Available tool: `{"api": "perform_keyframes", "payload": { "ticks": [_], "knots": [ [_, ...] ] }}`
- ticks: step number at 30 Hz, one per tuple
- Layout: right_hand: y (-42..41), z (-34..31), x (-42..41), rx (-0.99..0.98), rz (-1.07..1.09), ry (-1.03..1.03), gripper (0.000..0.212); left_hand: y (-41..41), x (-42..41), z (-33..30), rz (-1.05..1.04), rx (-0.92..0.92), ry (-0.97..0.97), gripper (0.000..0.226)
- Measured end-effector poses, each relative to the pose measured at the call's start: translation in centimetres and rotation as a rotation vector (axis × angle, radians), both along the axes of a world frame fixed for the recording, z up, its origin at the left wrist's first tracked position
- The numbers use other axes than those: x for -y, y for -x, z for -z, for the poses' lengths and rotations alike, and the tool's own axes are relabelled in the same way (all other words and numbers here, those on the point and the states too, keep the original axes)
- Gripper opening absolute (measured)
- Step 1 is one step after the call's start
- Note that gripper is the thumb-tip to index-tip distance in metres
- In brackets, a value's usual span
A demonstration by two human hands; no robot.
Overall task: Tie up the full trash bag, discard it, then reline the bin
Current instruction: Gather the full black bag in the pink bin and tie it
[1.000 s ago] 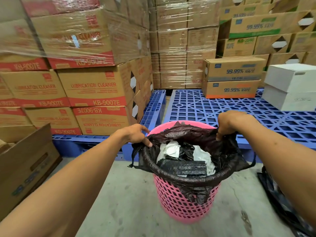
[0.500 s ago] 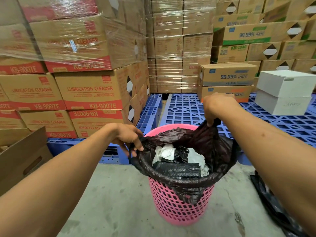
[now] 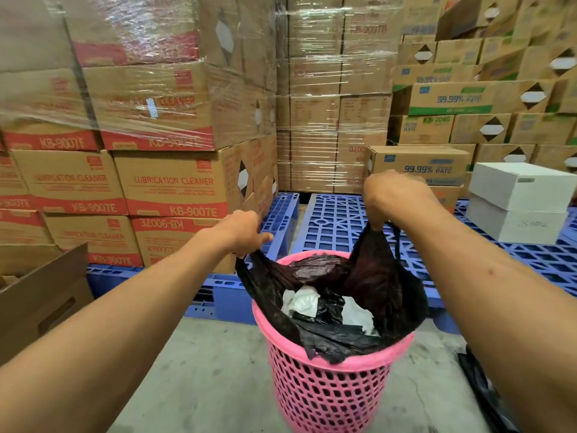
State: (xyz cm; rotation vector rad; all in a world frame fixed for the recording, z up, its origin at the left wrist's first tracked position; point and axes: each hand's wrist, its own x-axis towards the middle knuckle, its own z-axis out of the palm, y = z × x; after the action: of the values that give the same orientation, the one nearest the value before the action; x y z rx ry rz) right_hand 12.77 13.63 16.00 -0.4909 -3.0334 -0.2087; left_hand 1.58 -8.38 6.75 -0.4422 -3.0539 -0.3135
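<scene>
A pink mesh bin [image 3: 324, 392] stands on the concrete floor in front of me. Inside it sits a black trash bag [image 3: 377, 285] holding white paper and black plastic scraps. My left hand [image 3: 240, 231] grips the bag's left edge and holds it up above the rim. My right hand [image 3: 390, 195] grips the right edge higher, pulling that side into a stretched peak. The bag's rim is off the bin on both sides; a flap still hangs over the front rim.
Blue plastic pallets [image 3: 337, 220] lie just behind the bin. Wrapped stacks of cardboard boxes [image 3: 175, 182] rise at left and behind. White boxes [image 3: 518, 201] sit on the pallet at right. An open carton [image 3: 40, 301] stands at left, more black plastic [image 3: 480, 389] on the floor at right.
Both hands have lifted the bag's edges off the bin rim, the right hand higher. The rolled black rim that covered the bin's lip is gone, showing pink.
</scene>
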Motion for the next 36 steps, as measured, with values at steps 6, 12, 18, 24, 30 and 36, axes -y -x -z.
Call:
{"api": "perform_keyframes", "payload": {
  "ticks": [6, 12, 18, 24, 30, 36],
  "knots": [
    [2.1, 1.4, 0.3, -0.096, -0.303, 0.725, 0.022, -2.3, 0.3, 1.9, 0.191, -0.118, 0.709, 0.061],
    [2.5, 3.1, 0.9, 0.055, -0.608, 0.640, 0.015, -1.9, 1.6, 3.2, -0.018, 0.072, 0.245, 0.086],
    [2.2, 5.1, 3.3, 0.350, -0.663, 0.867, 0.006, -0.6, 0.0, 2.9, -0.376, 0.873, -1.186, 0.062],
    [2.7, 8.0, 5.8, 0.341, -0.632, 1.170, 0.017, -1.7, -3.4, 4.4, -0.279, 0.954, -1.670, 0.062],
    [5.5, 9.1, 4.9, 0.058, -0.334, 1.726, 0.017, -0.7, -2.9, 7.9, -0.044, 1.016, -1.638, 0.075],
    [7.1, 10.0, 1.8, -0.045, -0.311, 1.523, 0.022, -1.1, -2.6, 7.2, 0.240, 0.919, -1.188, 0.036]
  ]
}}
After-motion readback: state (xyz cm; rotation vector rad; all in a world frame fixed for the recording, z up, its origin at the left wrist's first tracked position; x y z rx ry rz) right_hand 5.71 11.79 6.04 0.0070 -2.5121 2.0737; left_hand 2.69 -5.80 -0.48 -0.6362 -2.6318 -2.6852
